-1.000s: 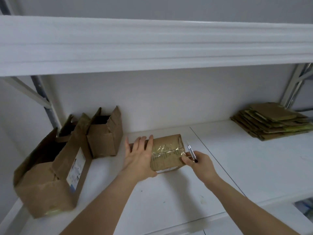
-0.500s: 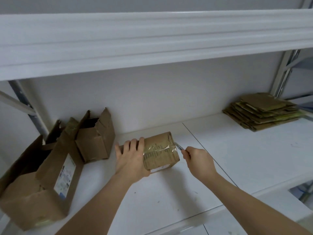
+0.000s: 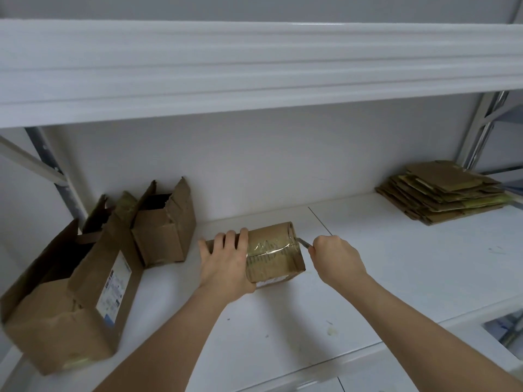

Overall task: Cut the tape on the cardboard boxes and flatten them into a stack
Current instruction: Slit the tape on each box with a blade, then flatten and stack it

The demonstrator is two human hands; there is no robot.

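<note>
A small brown cardboard box (image 3: 271, 251), wrapped across its top in wrinkled clear tape (image 3: 268, 246), is seen at centre frame. Two opened boxes, a small one (image 3: 165, 230) and a large labelled one (image 3: 70, 301), are placed at lower left. A stack of flattened cardboard (image 3: 444, 192) is laid at right.

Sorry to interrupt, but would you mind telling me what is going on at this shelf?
A person is opening a small taped cardboard box on the white shelf. The left hand holds the box steady, fingers curled over its top, while the right hand grips a cutter with its tip at the box's taped right end. Two opened boxes wait at the left, and a stack of flattened cardboard lies at the far right.
</note>
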